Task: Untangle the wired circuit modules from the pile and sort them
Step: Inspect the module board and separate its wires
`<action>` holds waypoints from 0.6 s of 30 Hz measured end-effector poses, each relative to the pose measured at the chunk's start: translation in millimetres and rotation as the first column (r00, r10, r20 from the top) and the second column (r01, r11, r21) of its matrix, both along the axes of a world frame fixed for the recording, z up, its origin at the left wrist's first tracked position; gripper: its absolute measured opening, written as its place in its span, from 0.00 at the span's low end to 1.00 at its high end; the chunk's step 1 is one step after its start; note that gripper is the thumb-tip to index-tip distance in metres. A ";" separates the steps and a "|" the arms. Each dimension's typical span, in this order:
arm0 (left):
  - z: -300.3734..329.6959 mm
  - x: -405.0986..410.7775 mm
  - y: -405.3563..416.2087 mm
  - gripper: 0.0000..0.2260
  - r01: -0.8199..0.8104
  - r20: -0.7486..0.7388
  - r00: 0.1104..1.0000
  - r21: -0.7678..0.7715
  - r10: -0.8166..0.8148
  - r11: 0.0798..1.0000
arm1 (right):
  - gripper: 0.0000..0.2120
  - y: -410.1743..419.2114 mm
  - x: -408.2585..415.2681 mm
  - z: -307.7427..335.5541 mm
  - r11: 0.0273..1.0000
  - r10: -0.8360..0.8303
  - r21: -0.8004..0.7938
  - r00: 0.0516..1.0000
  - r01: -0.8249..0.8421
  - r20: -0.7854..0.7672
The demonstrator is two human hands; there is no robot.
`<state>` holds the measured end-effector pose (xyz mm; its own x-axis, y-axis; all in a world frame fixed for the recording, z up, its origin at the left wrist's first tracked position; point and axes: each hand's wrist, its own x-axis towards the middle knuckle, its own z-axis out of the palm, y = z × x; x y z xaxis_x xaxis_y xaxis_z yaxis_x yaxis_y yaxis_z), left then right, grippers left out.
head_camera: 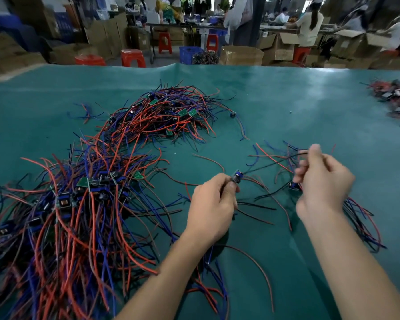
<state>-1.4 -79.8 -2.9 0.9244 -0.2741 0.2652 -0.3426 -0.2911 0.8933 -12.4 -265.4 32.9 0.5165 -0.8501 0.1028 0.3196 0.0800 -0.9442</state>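
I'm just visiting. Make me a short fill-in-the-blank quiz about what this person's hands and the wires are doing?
1. The table is covered in a ____ mat.
2. The left hand pinches a small ____ module.
3. The right hand pulls on a thin ____ wire.
4. The biggest pile lies on the person's ____ side.

Missing words: green; blue; black; left

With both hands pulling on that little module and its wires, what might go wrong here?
1. The left hand grips a small module while the right hand pinches its black wire; a hard pull might strain where the wire meets the module.
2. Loose wires lie under both hands, so they may snag and tangle again.
3. The big pile sits close by; trailing wires might catch in it.
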 end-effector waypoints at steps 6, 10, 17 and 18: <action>1.6 0.0 -0.3 0.11 -0.133 -0.030 0.991 -0.086 0.131 0.987 | 0.12 35.2 -4.2 -8.3 0.808 0.479 -0.198 0.815 -0.554 -0.326; 1.0 1.1 -0.2 0.10 -0.085 0.015 0.996 -0.027 0.085 0.996 | 0.06 56.8 -6.1 -17.7 0.649 0.558 -0.364 0.743 -0.668 -0.369; 3.1 -2.7 -3.8 0.11 0.040 0.011 0.999 0.029 -0.040 0.999 | 0.09 12.1 -12.3 16.0 0.923 0.303 -0.213 0.946 -0.322 -0.114; 3.5 -3.1 -3.9 0.10 0.030 0.014 0.999 0.044 -0.031 0.999 | 0.09 1.0 -15.4 24.3 0.952 0.243 -0.171 0.967 -0.253 -0.080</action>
